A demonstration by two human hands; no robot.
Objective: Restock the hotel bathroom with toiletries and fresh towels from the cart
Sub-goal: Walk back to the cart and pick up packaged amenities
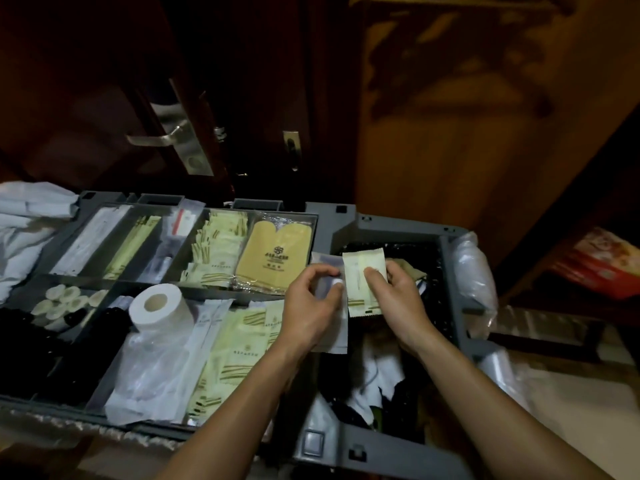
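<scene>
Pinches in the left hand [308, 306] a translucent whitish flat sachet [332, 341], thumb and curled fingers closed on its upper half. Pinches in the right hand [398, 299] a pale yellow-green foil sachet with green stripes [363, 271], thumb on its face, fingers behind. Holds both sachets side by side, edges overlapping, above the grey plastic compartmented cart tray [346, 216], at the border between the toiletry compartments and the black-lined bin compartment [429, 258] on the right. Shows in the tray a white toilet-paper roll [157, 303], a mustard-yellow mitt-shaped packet in clear wrap [277, 258] just beyond the left hand, and white folded towels [24, 216] at the far left. Shows behind the cart a metal lever door handle [156, 136].
</scene>
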